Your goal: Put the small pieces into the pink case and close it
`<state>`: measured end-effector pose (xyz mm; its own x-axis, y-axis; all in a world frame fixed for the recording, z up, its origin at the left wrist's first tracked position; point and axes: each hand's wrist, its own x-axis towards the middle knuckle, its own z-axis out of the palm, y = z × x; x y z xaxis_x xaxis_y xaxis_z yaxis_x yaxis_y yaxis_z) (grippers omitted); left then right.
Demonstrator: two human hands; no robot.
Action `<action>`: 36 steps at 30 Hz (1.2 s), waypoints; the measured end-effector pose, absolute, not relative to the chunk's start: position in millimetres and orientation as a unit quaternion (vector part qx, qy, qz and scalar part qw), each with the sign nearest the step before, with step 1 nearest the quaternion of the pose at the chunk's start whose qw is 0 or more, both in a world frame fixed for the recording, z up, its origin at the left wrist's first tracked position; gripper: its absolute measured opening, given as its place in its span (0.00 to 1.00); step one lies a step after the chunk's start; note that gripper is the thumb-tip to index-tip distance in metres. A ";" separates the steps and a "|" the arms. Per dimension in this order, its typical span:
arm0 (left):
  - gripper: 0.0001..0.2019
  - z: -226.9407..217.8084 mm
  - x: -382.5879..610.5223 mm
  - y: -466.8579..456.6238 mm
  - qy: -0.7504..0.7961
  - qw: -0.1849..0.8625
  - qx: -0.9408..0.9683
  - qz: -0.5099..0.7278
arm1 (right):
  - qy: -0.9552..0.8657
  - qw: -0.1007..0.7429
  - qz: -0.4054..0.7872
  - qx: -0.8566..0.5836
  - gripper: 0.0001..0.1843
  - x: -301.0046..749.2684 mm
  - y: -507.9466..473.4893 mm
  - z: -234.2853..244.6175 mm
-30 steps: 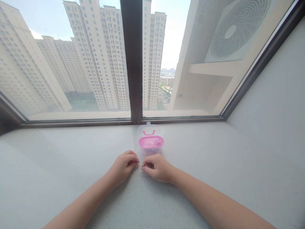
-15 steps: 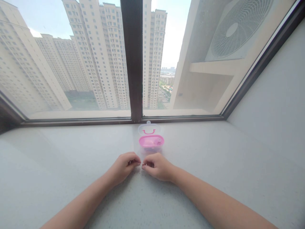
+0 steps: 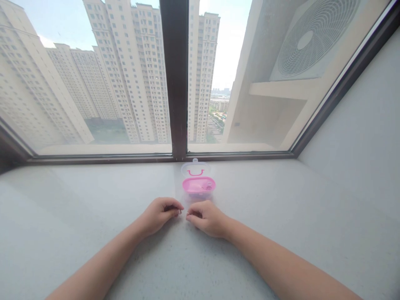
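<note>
A small clear plastic box with a pink inner tray sits open on the pale stone windowsill, its clear lid with a pink handle tipped back toward the window. Just in front of it my left hand and my right hand rest on the sill, fingertips almost meeting. Both hands are curled into a pinch. Whatever lies between the fingertips is too small to make out.
A dark window frame with a centre post runs along the back of the sill. A white wall closes the right side. Outside are tall apartment blocks and an air-conditioner fan unit.
Both hands stay pinched together in front of the box. My left hand has shifted slightly up and left; the fingertips are a little farther apart than before.
</note>
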<state>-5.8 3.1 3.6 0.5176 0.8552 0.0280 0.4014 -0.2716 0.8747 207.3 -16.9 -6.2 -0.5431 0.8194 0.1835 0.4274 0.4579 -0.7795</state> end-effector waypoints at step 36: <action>0.11 9.9 -6.8 3.0 0.402 0.491 0.733 0.247 | -0.806 0.273 0.349 -0.392 0.09 206.9 -17.9 -4.2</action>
